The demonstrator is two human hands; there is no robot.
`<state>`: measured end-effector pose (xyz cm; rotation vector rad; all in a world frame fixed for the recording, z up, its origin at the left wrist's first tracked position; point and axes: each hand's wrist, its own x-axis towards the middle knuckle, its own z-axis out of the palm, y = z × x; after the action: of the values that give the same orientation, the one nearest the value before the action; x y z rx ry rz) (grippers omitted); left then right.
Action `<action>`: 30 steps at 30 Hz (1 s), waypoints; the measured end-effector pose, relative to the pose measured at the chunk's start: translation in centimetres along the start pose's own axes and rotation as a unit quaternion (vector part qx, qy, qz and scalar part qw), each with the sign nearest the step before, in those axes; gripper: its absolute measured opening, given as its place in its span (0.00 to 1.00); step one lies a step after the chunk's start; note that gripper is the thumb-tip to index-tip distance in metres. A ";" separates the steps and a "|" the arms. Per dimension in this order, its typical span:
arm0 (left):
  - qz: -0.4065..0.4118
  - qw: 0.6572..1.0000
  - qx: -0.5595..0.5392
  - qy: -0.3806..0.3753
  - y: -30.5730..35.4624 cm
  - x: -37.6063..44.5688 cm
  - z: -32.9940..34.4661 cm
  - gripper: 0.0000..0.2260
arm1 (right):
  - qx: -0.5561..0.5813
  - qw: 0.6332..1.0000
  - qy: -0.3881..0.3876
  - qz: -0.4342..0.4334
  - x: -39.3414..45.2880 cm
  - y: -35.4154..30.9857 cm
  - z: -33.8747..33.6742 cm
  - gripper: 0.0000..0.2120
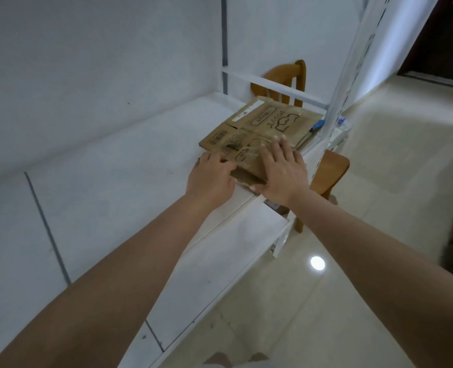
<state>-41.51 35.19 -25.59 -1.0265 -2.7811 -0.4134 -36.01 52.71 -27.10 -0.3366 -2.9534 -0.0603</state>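
At the white desk's [108,166] far right end, the left hand [210,174] rests relaxed fingers on the near edge of a flattened cardboard box [262,123]. The right hand [282,170] presses it with straight, spread fingers. The box already looks collapsed, and probably only a final pressing flat is left.

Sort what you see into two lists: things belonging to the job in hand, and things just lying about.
Job in hand: flattened brown cardboard box; left hand, resting on its near edge; right hand, pressing flat on it.
Lying about: orange-brown wooden chair; small blue object beside the cardboard; white desk surface beneath.
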 end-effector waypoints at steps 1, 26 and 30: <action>-0.002 1.000 0.000 0.000 -0.2 0.2 0.3 0.15 | -0.008 1.000 0.001 0.000 0.5 0.2 0.4 0.44; -0.287 0.740 -0.602 0.092 3.8 7.3 -0.2 0.09 | 0.186 0.969 0.159 -0.015 -0.1 7.4 -4.6 0.36; -0.234 0.714 -0.654 0.084 1.4 4.4 -2.0 0.09 | 0.215 0.959 0.181 0.047 0.6 8.4 -6.5 0.35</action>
<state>-43.89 38.28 -22.34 -0.2215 -2.2060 -2.5673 -33.67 60.66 -20.42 -0.3548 -2.4947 0.4744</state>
